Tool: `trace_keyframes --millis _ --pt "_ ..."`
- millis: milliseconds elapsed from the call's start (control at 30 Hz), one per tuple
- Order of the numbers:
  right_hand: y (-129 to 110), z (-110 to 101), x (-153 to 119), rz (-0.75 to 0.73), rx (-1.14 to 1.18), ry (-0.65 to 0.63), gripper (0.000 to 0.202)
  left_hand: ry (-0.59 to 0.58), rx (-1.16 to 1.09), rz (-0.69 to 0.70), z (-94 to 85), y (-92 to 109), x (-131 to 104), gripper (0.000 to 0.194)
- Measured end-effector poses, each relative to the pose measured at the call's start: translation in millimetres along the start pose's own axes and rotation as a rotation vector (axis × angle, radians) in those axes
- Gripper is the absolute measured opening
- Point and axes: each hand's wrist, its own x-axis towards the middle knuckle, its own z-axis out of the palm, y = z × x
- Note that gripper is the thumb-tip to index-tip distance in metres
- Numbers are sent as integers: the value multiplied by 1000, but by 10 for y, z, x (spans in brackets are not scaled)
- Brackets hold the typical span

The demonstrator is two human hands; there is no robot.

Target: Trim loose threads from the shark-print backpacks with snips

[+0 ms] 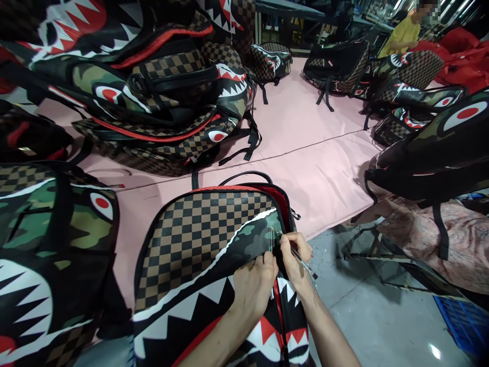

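A backpack (pixel 202 224) with brown checks, camouflage and a shark-mouth print lies in front of me, its red-lined main opening partly showing at the top right. My left hand (pixel 255 280) is closed at the zipper on the bag's right part, fingers pinching its edge. Just to the right, my right hand (pixel 294 252) is closed around a thin metal tool (pixel 304 262), whose tip is near the upper end of that zipper. The fingertips of both hands are close together.
Similar bags are piled (pixel 160 102) at the upper left, and another bag (pixel 84 229) lies at the left. More bags (pixel 412 92) stand at the right on the pink table (pixel 305 153). A person in yellow (pixel 401 35) is at the back. A blue crate (pixel 460 326) is on the floor.
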Motion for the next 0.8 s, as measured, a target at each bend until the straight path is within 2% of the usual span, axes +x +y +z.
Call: trace_keyframes --millis 300,500,800 --pt "-11 2 2 3 3 -21 19 -20 -17 -10 -39 7 3 36" --pt "9 12 16 24 38 15 21 -14 -17 8 -32 10 -1 35" --pt "33 27 38 65 85 -49 21 -37 -2 -7 -37 21 13 36"
